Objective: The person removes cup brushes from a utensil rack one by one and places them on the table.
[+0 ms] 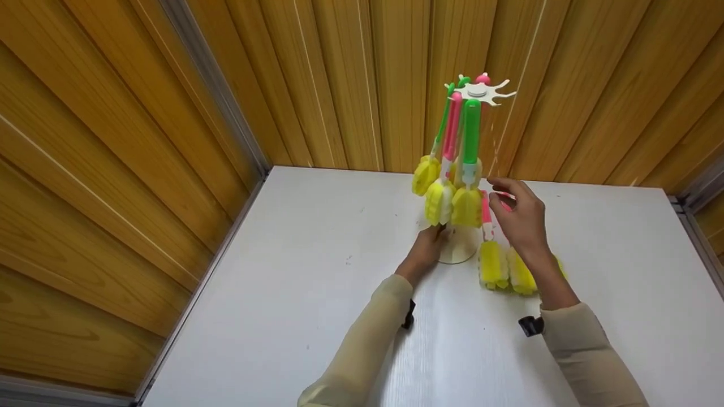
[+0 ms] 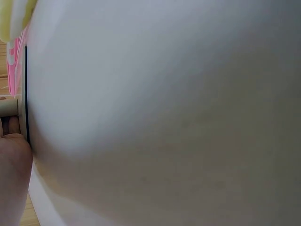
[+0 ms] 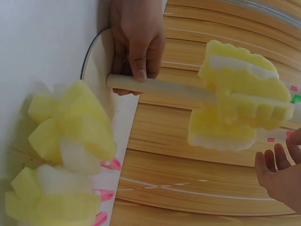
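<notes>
A cream stand with a round base and a white hooked top holds several sponge brushes. At its front hang a green-handled brush and a pink-handled brush, their yellow-and-white sponge heads pointing down. My left hand grips the pole low, just above the base. To the right of the hanging brushes, my right hand is raised with loosely bent fingers and nothing in it. In the right wrist view its fingers are apart from the sponge heads.
Below my right hand, several sponge brushes with pink handles lie on the white table, partly covered by my hand and wrist. Wooden panels stand behind the table and along its left side.
</notes>
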{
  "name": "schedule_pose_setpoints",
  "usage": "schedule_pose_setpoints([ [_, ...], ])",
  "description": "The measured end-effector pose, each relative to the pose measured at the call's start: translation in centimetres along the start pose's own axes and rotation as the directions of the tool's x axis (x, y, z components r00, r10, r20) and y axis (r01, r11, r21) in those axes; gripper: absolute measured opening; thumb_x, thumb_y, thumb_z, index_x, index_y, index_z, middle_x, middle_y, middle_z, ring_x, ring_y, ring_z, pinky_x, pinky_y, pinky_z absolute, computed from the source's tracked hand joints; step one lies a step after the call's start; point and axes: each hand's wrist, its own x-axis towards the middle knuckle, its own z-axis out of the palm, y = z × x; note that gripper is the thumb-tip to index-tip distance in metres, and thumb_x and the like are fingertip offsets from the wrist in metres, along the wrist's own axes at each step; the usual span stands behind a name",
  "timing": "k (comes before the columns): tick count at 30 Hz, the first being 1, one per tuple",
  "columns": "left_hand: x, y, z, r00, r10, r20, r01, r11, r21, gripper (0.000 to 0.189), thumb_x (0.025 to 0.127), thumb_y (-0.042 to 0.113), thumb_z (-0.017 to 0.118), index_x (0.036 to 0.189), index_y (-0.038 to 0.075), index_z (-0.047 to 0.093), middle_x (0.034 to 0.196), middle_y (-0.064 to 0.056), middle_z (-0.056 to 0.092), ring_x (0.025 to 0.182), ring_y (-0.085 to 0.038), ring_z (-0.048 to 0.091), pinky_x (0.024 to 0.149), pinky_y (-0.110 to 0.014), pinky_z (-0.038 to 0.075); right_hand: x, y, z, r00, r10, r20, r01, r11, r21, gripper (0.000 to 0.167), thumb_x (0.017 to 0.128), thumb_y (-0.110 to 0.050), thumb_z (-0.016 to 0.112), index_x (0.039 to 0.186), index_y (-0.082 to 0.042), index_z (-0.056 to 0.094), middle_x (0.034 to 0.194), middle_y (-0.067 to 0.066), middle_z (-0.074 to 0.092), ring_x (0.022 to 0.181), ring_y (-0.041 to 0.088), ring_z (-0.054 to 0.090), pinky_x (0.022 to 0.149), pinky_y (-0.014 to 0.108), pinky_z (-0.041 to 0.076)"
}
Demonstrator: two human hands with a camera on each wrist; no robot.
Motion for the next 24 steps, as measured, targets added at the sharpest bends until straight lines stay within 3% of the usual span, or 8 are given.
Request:
schedule_pose_setpoints([
  [4,0.1,-0.1,0.0,1.0,0.009,-0.004,-0.009,1.0,0.005,0.044,0.111,0.027,0.043,0.155,0.021,0.042,0.153,0.008,0.047,0.14,-0.003,0.039,0.115,-0.026,0.035,0.2,-0.9,0.3,1.0,-0.03,0.004,0.03,0.999,0.038,0.029,0.1,-0.006,0.063,0.128,0.0,0.065,0.125,0.011,0.065,0.117,0.025,0.061,0.101,0.042,0.051],
  [11,-0.1,0.1,0.0,1.0,0.009,-0.001,-0.009,1.0,0.004,0.044,0.111,0.025,0.042,0.155,0.018,0.042,0.154,0.005,0.048,0.141,-0.005,0.04,0.115,-0.026,0.036,0.8,-2.0,0.8,0.999,-0.04,0.009,0.039,0.991,0.125,0.032,0.097,-0.003,0.067,0.128,0.003,0.064,0.128,0.013,0.065,0.118,0.026,0.061,0.102,0.039,0.051],
  [19,-0.3,0.4,0.0,1.0,-0.003,-0.011,0.002,1.0,-0.028,0.041,0.111,0.029,0.043,0.151,0.022,0.046,0.146,0.009,0.053,0.134,-0.002,0.045,0.113,-0.029,0.038,1.4,-2.4,2.0,1.0,-0.023,0.018,0.019,0.982,0.189,0.036,0.095,0.003,0.066,0.13,0.008,0.061,0.13,0.02,0.062,0.119,0.032,0.061,0.102,0.044,0.051],
  [24,-0.3,0.1,0.0,1.0,0.004,-0.014,-0.004,1.0,-0.031,0.043,0.111,0.029,0.044,0.154,0.026,0.043,0.15,0.013,0.049,0.139,-0.002,0.04,0.116,-0.03,0.035,1.5,-3.1,2.4,1.0,0.0,0.023,-0.005,0.977,0.213,0.034,0.096,0.0,0.067,0.129,0.006,0.062,0.127,0.02,0.064,0.121,0.03,0.061,0.102,0.038,0.05],
])
